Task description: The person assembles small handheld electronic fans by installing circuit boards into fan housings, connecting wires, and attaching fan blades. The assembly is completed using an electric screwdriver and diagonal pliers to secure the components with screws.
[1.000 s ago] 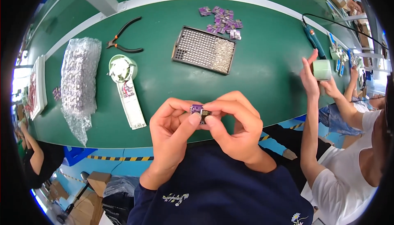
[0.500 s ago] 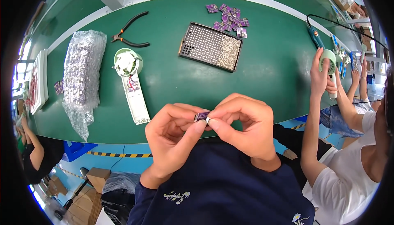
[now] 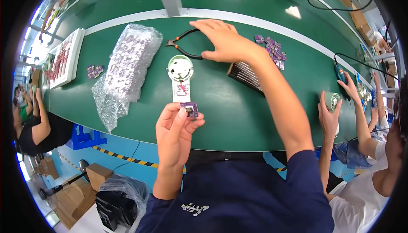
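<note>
My left hand (image 3: pixel 176 127) pinches a small purple circuit board (image 3: pixel 189 109) between thumb and fingers, above the table's near edge. Stretched out over the table, my right hand (image 3: pixel 227 42) has its fingers and thumb apart around the handles of the diagonal cutters (image 3: pixel 171 43). The cutters lie with black handles spread and their orange-marked jaws pointing left; the handle ends are partly covered by my hand. Just beyond my left hand lies a handheld fan (image 3: pixel 180 69) with a round green housing, an exposed white rotor and red wires in its white handle.
A black tray with a perforated plate (image 3: pixel 246 76) is partly hidden under my right forearm. Behind it lie purple boards (image 3: pixel 276 52). A bubble-wrapped bundle (image 3: pixel 131 63) and a white foam tray (image 3: pixel 68 59) are leftward. At right, a co-worker's hands hold a green fan part (image 3: pixel 332 100).
My right hand has left the board and reached forward to the cutters. My left hand keeps the board, now turned face up. The whole view has shifted, with table things appearing further right.
</note>
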Available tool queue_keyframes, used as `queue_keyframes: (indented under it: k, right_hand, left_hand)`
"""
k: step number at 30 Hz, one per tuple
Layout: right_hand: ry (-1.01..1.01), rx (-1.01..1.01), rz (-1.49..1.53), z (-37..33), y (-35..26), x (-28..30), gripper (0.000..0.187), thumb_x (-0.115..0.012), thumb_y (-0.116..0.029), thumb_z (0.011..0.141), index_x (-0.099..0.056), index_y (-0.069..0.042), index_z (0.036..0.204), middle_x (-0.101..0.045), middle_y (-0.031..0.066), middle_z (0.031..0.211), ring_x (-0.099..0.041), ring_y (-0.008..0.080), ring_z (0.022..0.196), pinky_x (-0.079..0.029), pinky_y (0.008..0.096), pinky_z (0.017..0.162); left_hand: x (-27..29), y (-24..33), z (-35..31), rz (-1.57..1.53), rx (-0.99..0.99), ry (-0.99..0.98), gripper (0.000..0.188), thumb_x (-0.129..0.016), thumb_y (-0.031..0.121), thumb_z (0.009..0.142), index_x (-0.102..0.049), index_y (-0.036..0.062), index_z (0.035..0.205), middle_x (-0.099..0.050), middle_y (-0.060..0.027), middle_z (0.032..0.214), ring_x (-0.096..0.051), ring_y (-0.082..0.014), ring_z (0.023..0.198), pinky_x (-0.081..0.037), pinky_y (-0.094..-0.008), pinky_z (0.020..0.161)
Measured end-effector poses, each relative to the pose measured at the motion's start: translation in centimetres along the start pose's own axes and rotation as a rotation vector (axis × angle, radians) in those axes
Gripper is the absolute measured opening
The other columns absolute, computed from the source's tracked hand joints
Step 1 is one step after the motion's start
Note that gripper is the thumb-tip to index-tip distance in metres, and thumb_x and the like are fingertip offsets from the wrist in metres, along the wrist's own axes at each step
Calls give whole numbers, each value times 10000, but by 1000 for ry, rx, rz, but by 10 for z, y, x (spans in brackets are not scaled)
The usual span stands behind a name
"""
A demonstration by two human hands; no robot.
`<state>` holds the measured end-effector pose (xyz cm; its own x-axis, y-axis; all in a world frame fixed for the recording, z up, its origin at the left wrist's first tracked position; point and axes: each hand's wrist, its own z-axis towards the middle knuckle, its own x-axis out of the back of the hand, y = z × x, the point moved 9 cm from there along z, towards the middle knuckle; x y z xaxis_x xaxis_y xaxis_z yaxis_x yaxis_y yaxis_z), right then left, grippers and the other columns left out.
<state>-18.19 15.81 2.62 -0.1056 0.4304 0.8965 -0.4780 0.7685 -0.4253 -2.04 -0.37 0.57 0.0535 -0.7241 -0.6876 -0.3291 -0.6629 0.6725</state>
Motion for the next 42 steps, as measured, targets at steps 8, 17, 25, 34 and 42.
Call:
queue_keyframes:
  k: [8, 17, 25, 34, 42]
  right_hand:
    - [-220, 49, -87, 38, 12, -31, 899, -743, -299, 712, -352, -151, 1508, -382, 117, 1492, -312, 330, 1402, -238, 457, 1177]
    - [90, -297, -77, 45, 62, 15, 553, -620, -174, 767, -491, -37, 1287, -556, 191, 1164, -576, 340, 1058, -476, 407, 953]
    - [51, -576, 1481, -121, -94, -2, 347, -625, -246, 935, -532, 39, 1111, -550, 36, 756, -454, 83, 516, -385, 242, 493]
    - [309, -582, 1254, -154, -111, 21, 189, -689, -16, 872, -626, 52, 1036, -643, 47, 817, -586, 54, 638, -435, 181, 528]
    - [128, -527, 997, -156, -105, 23, 130, -688, 41, 846, -656, 44, 972, -680, 70, 882, -674, 116, 798, -527, 230, 703]
  left_hand:
    - [3, 14, -11, 25, -24, 85, 118, -537, 54, 973, -540, -16, 1068, -674, -150, 954, -712, -226, 847, -617, -337, 772]
    - [-12, 17, -14, 49, -11, 38, 129, -552, 33, 954, -542, -42, 1058, -662, -149, 931, -712, -215, 825, -630, -328, 739]
    - [-26, 21, -20, 167, -67, -57, 120, -596, 16, 916, -532, -57, 986, -614, -159, 972, -706, -224, 795, -634, -334, 703]
    - [-36, 9, -20, 221, -115, -146, 100, -613, -99, 888, -531, -76, 939, -616, -145, 993, -700, -205, 886, -617, -308, 778]
    - [-41, 9, -21, 354, -126, -147, 132, -609, -140, 851, -527, -82, 935, -610, -125, 989, -689, -168, 878, -563, -252, 770]
